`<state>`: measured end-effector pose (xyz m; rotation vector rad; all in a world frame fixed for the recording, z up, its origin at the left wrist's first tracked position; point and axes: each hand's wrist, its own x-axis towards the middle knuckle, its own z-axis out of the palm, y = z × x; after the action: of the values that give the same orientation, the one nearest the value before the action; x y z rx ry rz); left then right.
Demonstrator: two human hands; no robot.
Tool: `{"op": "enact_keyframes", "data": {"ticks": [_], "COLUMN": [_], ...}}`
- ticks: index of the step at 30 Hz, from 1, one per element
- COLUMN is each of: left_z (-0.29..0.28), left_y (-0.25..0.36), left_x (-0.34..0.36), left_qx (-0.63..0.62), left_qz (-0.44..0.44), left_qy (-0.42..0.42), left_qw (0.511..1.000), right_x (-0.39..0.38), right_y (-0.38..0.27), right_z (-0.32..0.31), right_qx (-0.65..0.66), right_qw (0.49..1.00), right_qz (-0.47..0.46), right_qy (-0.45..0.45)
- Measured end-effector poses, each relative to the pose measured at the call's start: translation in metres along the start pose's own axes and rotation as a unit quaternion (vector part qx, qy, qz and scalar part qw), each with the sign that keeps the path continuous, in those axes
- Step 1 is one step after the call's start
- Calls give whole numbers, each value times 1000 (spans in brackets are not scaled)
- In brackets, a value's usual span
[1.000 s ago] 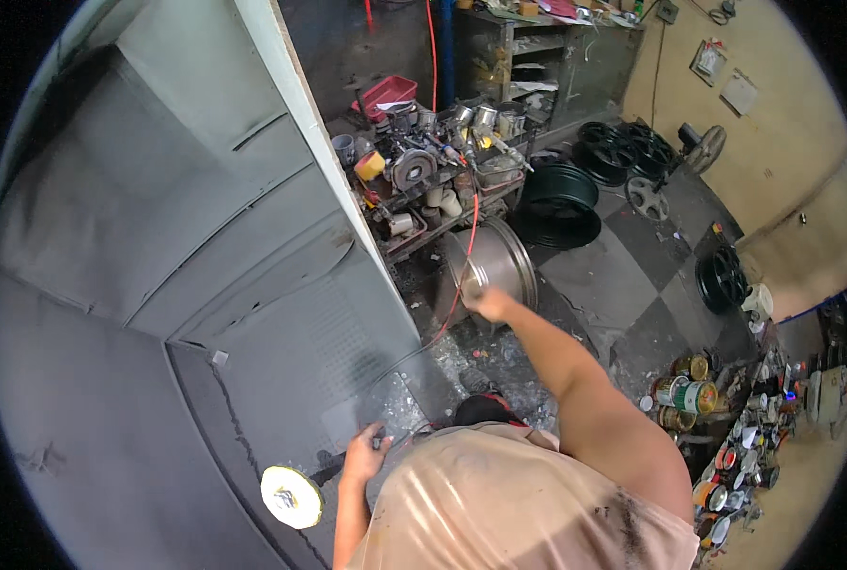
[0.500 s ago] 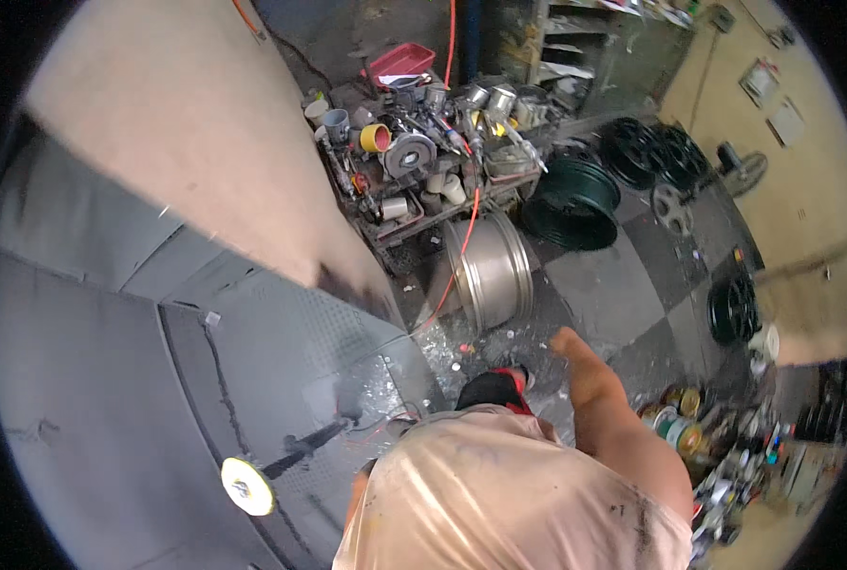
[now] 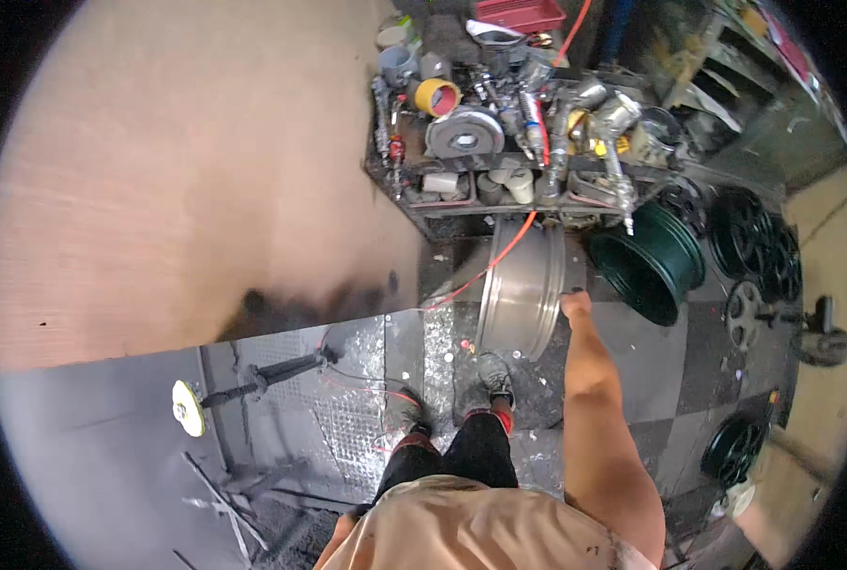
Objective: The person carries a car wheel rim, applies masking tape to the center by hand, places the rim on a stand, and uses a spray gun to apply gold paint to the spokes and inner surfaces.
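Observation:
My right hand [image 3: 575, 304] is stretched forward beside a bare silver wheel rim [image 3: 523, 294] lying on its side on the floor. Its fingers look curled; whether anything small is in them is hard to see. A dark green wheel rim [image 3: 651, 275] lies just beyond it. An orange hose [image 3: 507, 249] runs down across the silver rim. My left hand [image 3: 345, 527] shows only in part at the lower edge, beside my shirt, its fingers hidden.
A metal cart [image 3: 471, 209] crowded with spray guns, cups, tape and cans stands ahead. A large beige panel [image 3: 157, 190] fills the upper left. Below it stands a pole with a yellow-white disc [image 3: 188, 408]. More black wheels [image 3: 735, 446] lie at right, near a fan [image 3: 822, 342].
My view has swung toward the cart and down onto my feet. The large panel now fills the upper left. My right hand has moved from over the silver rim to its right side.

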<state>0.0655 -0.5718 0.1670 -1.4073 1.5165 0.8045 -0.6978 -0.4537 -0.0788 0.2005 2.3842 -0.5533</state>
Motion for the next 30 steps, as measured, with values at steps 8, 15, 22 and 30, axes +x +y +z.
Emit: {"op": "enact_keyframes", "data": {"ticks": [8, 15, 22, 30], "left_z": [89, 171, 269, 333], "left_y": [34, 40, -1, -19], "left_x": [-62, -81, -49, 33], "left_qx": [-130, -412, -480, -819], "left_qz": [40, -22, 0, -70], "left_qy": [33, 76, 26, 32], "left_qw": [990, 908, 877, 568], "right_x": [47, 19, -186, -449], "right_y": [-8, 39, 40, 37], "right_z": [53, 124, 262, 243], "right_qx": [131, 187, 261, 125], "right_qw": [988, 971, 952, 900], "right_qz": [4, 83, 96, 79], "right_qy": [-86, -124, -128, -410]}}
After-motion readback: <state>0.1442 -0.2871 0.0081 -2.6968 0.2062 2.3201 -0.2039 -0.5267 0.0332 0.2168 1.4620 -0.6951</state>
